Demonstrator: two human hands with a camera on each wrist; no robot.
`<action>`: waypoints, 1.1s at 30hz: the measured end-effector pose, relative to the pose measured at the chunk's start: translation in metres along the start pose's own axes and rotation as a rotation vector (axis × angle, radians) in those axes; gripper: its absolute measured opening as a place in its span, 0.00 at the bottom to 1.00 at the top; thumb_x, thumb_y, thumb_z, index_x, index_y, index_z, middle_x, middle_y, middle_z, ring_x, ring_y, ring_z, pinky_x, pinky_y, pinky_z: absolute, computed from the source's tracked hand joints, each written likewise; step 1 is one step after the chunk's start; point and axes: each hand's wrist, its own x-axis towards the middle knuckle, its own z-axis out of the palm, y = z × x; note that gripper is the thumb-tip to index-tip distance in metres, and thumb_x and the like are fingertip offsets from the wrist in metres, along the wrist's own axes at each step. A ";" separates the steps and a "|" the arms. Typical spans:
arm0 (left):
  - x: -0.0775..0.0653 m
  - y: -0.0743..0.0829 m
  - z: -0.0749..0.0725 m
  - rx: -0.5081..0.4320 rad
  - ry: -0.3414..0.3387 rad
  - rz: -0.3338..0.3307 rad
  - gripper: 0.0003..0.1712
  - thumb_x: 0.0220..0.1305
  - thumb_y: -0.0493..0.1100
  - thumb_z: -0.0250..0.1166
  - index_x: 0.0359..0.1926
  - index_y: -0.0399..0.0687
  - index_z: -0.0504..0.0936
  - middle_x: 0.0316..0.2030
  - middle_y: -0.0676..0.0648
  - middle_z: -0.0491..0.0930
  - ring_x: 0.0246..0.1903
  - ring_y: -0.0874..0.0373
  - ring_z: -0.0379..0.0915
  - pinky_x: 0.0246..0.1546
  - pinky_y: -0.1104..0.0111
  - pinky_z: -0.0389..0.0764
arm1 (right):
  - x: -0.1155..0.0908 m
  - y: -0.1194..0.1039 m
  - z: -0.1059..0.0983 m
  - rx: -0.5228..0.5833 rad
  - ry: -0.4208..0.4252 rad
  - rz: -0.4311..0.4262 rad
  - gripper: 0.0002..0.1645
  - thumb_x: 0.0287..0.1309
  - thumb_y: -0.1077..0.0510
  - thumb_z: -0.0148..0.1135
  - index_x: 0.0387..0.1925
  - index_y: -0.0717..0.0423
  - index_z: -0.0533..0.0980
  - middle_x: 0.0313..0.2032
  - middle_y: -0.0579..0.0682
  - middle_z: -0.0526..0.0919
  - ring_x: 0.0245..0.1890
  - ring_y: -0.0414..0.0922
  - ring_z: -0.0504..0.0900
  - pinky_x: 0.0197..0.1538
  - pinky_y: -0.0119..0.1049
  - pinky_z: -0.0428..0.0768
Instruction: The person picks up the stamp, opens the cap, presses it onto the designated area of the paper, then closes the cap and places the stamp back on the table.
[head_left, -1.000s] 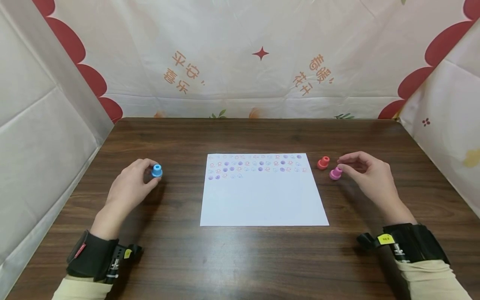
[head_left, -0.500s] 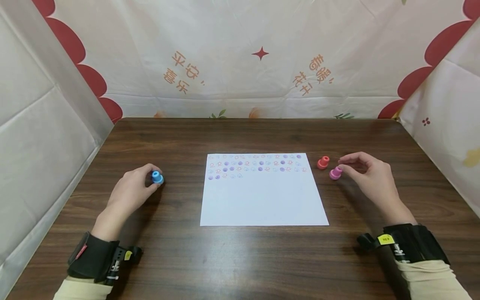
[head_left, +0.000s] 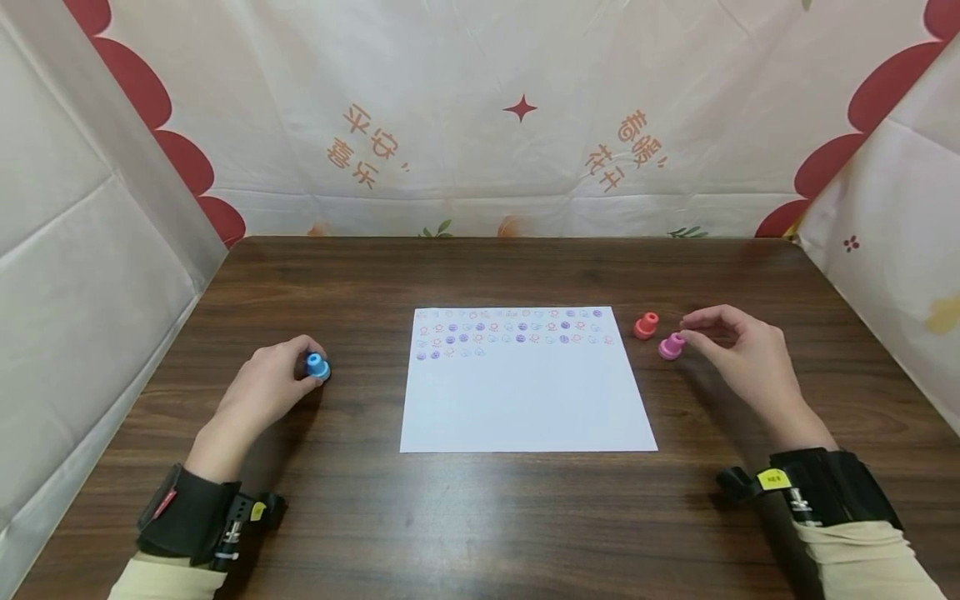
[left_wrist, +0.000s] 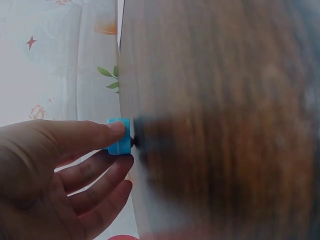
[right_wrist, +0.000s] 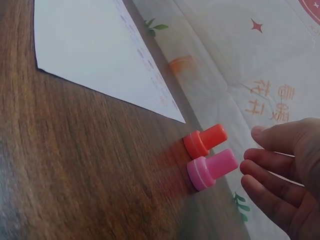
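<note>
My left hand (head_left: 266, 385) pinches a small blue stamp (head_left: 317, 365) by its sides, left of the paper. In the left wrist view the thumb and fingers of that hand (left_wrist: 65, 167) grip the blue stamp (left_wrist: 122, 142) close over the table. On the right, a pink stamp (head_left: 671, 347) stands upright with its knob up, beside a red stamp (head_left: 646, 325). My right hand (head_left: 742, 360) hovers by the pink stamp. The right wrist view shows a gap between its loosely bent fingers (right_wrist: 257, 177) and the pink stamp's knob (right_wrist: 223, 164).
A white sheet of paper (head_left: 525, 400) lies mid-table, with rows of small red, blue and purple printed marks across its upper part. The brown wooden table (head_left: 450, 517) runs back to a hanging white patterned cloth (head_left: 465, 167), which also closes off both sides.
My left hand has come a little nearer and to the right with the blue stamp, whose top now tilts differently. The right hand has barely shifted; the pink and red stamps stand where they were.
</note>
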 end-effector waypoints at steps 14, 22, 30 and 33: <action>0.001 -0.001 0.001 -0.009 -0.013 -0.001 0.15 0.60 0.37 0.67 0.48 0.41 0.77 0.44 0.34 0.82 0.44 0.40 0.78 0.41 0.43 0.79 | -0.001 0.002 -0.001 -0.022 -0.155 0.049 0.24 0.57 0.52 0.66 0.51 0.61 0.76 0.46 0.69 0.82 0.46 0.64 0.79 0.45 0.66 0.78; 0.001 -0.001 0.000 -0.006 -0.017 -0.008 0.16 0.59 0.38 0.67 0.49 0.41 0.77 0.44 0.34 0.82 0.45 0.40 0.78 0.42 0.43 0.78 | 0.000 0.003 0.002 -0.066 -0.177 0.047 0.19 0.57 0.55 0.66 0.48 0.62 0.78 0.46 0.70 0.81 0.44 0.64 0.79 0.44 0.66 0.79; 0.001 -0.001 0.000 -0.003 -0.014 -0.004 0.16 0.60 0.38 0.67 0.48 0.41 0.77 0.43 0.34 0.82 0.44 0.41 0.78 0.41 0.43 0.79 | 0.000 0.005 0.004 -0.081 -0.190 0.050 0.19 0.58 0.55 0.65 0.49 0.61 0.78 0.46 0.71 0.81 0.44 0.64 0.78 0.43 0.66 0.79; 0.000 -0.001 0.000 -0.004 -0.015 -0.002 0.16 0.60 0.39 0.67 0.48 0.41 0.77 0.43 0.34 0.82 0.44 0.41 0.79 0.41 0.44 0.79 | 0.001 0.006 0.005 -0.083 -0.194 0.043 0.19 0.58 0.55 0.65 0.49 0.61 0.78 0.45 0.71 0.81 0.43 0.64 0.78 0.43 0.66 0.79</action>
